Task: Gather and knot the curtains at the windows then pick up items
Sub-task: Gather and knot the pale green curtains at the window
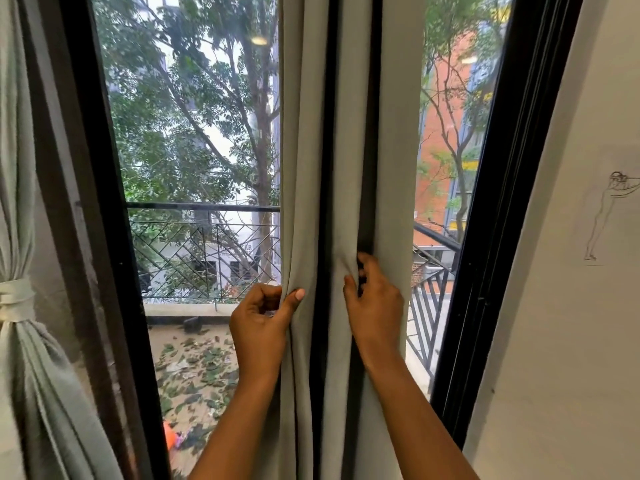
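1. Pinching the left edge of the grey curtain (pixel 346 168), the left hand (pixel 259 323) has its thumb laid flat on the front of the cloth and its fingers curled behind the edge, so it is closed on the fabric.
2. Just to the right, the right hand (pixel 375 306) is closed too, its fingertips dug into a fold near the middle of the same panel. The cloth puckers where they bite.
3. Both grips sit at about the same height, near the level of the balcony railing (pixel 204 237) outside. The curtain hangs straight down the middle of the window, between the two panes and in front of the dark centre post.
4. By its look the fabric is soft, fairly thick and limp. It falls in long, deep folds and gives way under the fingers. It should bunch easily, weigh little, and not slip much.
5. A sensible hold, I judge, is around the whole width at this height, with the folds squeezed into one rope before knotting. A pinch on the edge alone would let the rest fan out.
6. At the far left another curtain (pixel 20 202) is already gathered and tied with a pale band (pixel 15 299), which shows roughly where a knot sits.
7. The dark window frame (pixel 104 202) stands close on both sides, and a wall with a pencil sketch (pixel 609 216) lies to the right.
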